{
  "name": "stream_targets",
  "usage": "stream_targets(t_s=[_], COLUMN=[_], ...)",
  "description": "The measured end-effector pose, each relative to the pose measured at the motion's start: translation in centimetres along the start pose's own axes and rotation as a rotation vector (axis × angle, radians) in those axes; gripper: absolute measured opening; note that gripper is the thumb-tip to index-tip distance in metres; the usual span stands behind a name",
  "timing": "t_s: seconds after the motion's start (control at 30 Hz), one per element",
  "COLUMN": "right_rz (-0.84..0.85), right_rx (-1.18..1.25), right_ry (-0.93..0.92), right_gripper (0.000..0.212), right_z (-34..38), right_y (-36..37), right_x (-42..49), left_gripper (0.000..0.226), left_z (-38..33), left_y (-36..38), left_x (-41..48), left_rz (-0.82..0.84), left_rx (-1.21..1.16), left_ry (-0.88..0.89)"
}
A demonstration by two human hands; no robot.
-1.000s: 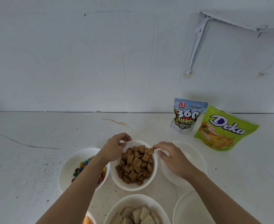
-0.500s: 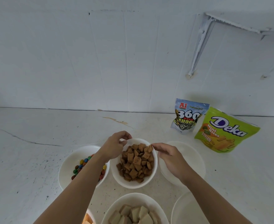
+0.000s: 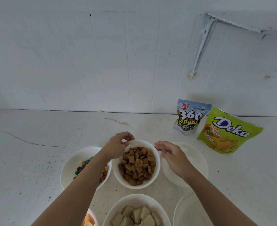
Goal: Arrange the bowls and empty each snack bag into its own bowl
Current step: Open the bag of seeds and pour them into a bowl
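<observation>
On the white table, farthest left, stands the candy bowl, partly hidden by the left forearm; just beside it is the middle bowl, full of brown squares. The left hand is curled at its far left rim, thumb and forefinger pinching the edge; the right hand is at the far right rim, fingers loose and nearly straight, holding nothing; whether the tips touch the rim I cannot tell. Under that hand sits an empty bowl, close against the middle one. Nearer the camera is a bowl of pale pieces; right of it is another empty one. Far right, by the wall, stand the Kuaci bag and the Deka bag, side by side.
</observation>
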State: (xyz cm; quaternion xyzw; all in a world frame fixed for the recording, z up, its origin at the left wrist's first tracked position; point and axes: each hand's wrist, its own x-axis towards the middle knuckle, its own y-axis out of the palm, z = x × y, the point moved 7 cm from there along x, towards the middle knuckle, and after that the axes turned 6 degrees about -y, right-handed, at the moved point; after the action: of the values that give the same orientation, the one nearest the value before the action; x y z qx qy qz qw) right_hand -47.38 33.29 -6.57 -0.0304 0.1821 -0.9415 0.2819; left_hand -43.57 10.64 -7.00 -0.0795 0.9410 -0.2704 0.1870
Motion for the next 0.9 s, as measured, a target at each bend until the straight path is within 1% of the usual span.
stream_targets(t_s=[0.17, 0.27, 0.4, 0.53, 0.73, 0.83, 0.9], right_rz=[0.011, -0.005, -0.007, -0.053, -0.202, -0.355, -0.462], right_rx=[-0.053, -0.111, -0.143, -0.130, -0.094, -0.135, -0.246], right_ry=[-0.030, -0.052, -0.068, -0.093, -0.137, -0.204, -0.290], right_gripper=[0.032, 0.028, 0.024, 0.024, 0.025, 0.018, 0.015], right_z=[0.2, 0.2, 0.6, 1.4, 2.9, 4.1, 5.4], right_y=[-0.2, -0.4, -1.2, -2.7, -6.5, -9.4, -11.6], right_x=[0.2, 0.3, 0.4, 0.2, -0.5, -0.7, -0.7], left_gripper=[0.036, 0.040, 0.033, 0.022, 0.013, 0.014, 0.015], left_z=[-0.5, -0.4, -0.7, -3.0, -9.3, -12.6, -14.7], left_y=[-0.1, -0.1, 0.3, 0.4, 1.8, 3.2, 4.1], left_x=[0.1, 0.1, 0.0, -0.6, -1.1, -0.1, 0.8], left_rz=[0.005, -0.016, -0.001, -0.007, -0.011, -0.039, -0.085], left_rx=[0.014, 0.044, 0.074, 0.057, -0.045, -0.173, -0.247], left_ry=[0.022, 0.050, 0.070, 0.135, 0.268, 0.296, 0.290])
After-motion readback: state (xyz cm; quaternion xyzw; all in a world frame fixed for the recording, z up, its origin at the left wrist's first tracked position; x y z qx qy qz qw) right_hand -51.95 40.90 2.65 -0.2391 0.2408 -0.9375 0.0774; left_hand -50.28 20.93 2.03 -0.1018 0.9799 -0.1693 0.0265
